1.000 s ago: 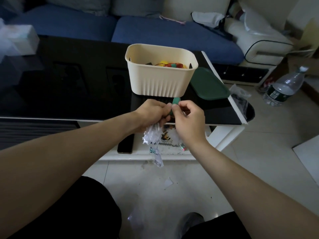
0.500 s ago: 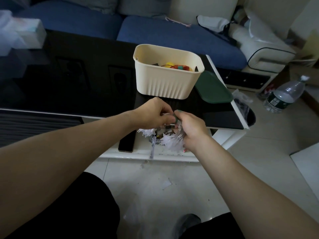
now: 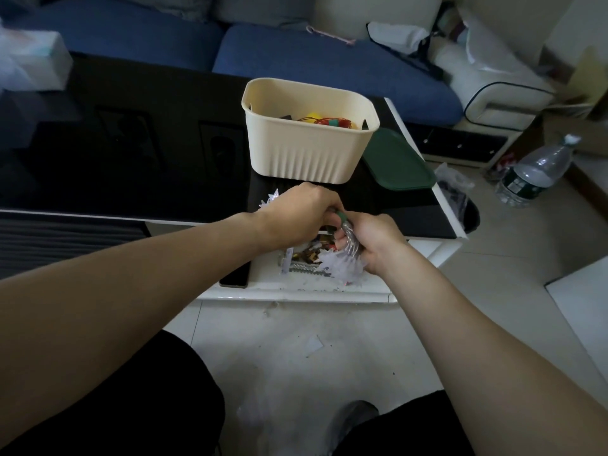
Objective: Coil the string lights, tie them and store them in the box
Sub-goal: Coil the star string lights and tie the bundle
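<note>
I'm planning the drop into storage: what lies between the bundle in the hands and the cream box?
In the head view, only bare black tabletop separates the string lights, gripped by the left hand and right hand, from the cream box.

Person, seen from above by own head camera. Left hand (image 3: 297, 216) and right hand (image 3: 373, 240): bare, no rings, watch or bands visible. Both forearms bare to the frame edge, no sleeves in view. Legs: black garment (image 3: 131, 406) over both thighs. One foot in a dark grey shoe (image 3: 353, 419), blurred.
</note>
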Available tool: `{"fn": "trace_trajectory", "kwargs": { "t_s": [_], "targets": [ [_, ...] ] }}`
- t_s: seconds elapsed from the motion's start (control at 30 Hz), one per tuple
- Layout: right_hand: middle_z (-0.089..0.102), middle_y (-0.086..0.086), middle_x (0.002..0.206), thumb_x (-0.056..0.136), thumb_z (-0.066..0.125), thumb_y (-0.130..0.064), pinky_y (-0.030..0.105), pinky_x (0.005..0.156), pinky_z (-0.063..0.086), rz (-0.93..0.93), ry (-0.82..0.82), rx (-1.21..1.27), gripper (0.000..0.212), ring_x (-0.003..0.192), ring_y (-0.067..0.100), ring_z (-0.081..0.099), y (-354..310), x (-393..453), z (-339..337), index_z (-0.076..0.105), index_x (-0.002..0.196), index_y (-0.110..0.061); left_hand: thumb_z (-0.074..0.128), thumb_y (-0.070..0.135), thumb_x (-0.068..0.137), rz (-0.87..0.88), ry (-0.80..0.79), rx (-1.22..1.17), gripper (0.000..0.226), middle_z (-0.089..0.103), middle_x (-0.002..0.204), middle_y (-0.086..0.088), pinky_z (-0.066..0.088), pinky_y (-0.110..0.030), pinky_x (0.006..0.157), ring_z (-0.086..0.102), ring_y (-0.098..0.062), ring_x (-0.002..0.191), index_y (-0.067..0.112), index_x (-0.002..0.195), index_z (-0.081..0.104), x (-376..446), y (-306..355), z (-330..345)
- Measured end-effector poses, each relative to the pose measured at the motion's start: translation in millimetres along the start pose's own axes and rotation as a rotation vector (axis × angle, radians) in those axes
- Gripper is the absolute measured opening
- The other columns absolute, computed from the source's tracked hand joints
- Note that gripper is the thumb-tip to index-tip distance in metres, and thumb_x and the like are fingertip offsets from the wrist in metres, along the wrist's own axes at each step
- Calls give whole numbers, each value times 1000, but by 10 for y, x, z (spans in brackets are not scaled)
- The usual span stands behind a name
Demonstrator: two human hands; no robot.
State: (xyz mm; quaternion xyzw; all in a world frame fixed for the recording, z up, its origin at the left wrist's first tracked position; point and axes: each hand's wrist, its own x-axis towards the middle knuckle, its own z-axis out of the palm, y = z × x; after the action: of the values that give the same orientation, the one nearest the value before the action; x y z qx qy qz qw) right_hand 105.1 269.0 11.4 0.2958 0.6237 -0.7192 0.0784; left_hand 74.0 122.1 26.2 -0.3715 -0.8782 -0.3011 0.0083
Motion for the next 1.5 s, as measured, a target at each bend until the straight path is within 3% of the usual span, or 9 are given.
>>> {"fn": "trace_trajectory", "kwargs": {
  "t_s": [0.17, 0.3, 0.43, 0.57, 0.77, 0.97, 1.07, 1.23, 1.5],
  "targets": [
    [71, 7, 88, 89, 73, -18, 39, 83, 57, -311, -96, -347, 10, 79, 20, 69, -48, -125, -58, 68, 97, -12, 62, 13, 95, -141, -108, 185, 8, 68, 90, -7, 50, -37, 75, 64, -23, 85, 7, 98, 67, 41, -64, -34],
    [67, 0, 96, 75, 81, 0, 19, 68, 50, -565, -269, -715, 33, 80, 11, 64, -44, -248, -178, 62, 92, -21, 57, 12, 97, -255, -133, 133, 14, 64, 88, -4, 42, -25, 67, 58, -16, 81, 9, 102, 69, 7, -42, -66],
    [66, -4, 98, 67, 90, -11, 12, 69, 44, -752, -234, -901, 34, 85, 6, 61, -13, -256, -171, 68, 90, -22, 53, 21, 101, -380, -227, -51, 20, 65, 82, -2, 44, -23, 63, 59, -14, 74, 11, 94, 69, -22, -102, -118],
    [64, 1, 101, 69, 89, -11, 31, 81, 52, -971, -189, -968, 18, 93, 19, 61, 69, -192, -18, 74, 79, -15, 55, 26, 100, -479, -236, -174, 32, 59, 66, -3, 42, -27, 59, 50, -16, 61, 10, 76, 68, -52, -124, -124],
    [70, 11, 80, 81, 70, -2, 45, 64, 54, -1273, -80, -1120, 3, 76, 31, 66, 58, -134, 58, 67, 80, -2, 61, 32, 97, -596, -165, -452, 39, 57, 60, -5, 40, -25, 59, 47, -14, 58, 8, 66, 67, -96, -73, -185],
    [72, 5, 74, 94, 70, -17, 36, 57, 53, -1083, 8, -875, 14, 64, 16, 66, 89, -228, 154, 69, 83, -8, 54, 6, 99, -714, -141, -574, 29, 57, 45, 4, 36, -13, 36, 45, -1, 33, 3, 74, 68, -154, -41, -254],
    [71, -2, 74, 87, 79, -18, 14, 58, 50, -915, 56, -690, 10, 66, 5, 65, 35, -262, 187, 73, 83, -11, 49, 7, 101, -684, -106, -594, 25, 57, 47, 4, 32, -11, 35, 43, 0, 33, -4, 89, 68, -169, -52, -230],
    [69, 9, 82, 79, 84, -12, 23, 56, 54, -431, 2, -275, 18, 64, 15, 67, -39, -282, 208, 67, 86, -10, 49, 18, 103, -627, -108, -675, 30, 67, 71, -3, 47, -23, 62, 52, -9, 59, 0, 94, 71, -183, -104, -166],
    [66, 20, 69, 79, 72, 7, 25, 42, 50, -82, -17, 65, 13, 42, 22, 63, -111, -346, 210, 68, 89, 0, 55, 18, 100, -511, -158, -680, 27, 63, 54, 7, 44, -14, 51, 52, -3, 49, 1, 89, 71, -232, -29, -175]
  ]
}}
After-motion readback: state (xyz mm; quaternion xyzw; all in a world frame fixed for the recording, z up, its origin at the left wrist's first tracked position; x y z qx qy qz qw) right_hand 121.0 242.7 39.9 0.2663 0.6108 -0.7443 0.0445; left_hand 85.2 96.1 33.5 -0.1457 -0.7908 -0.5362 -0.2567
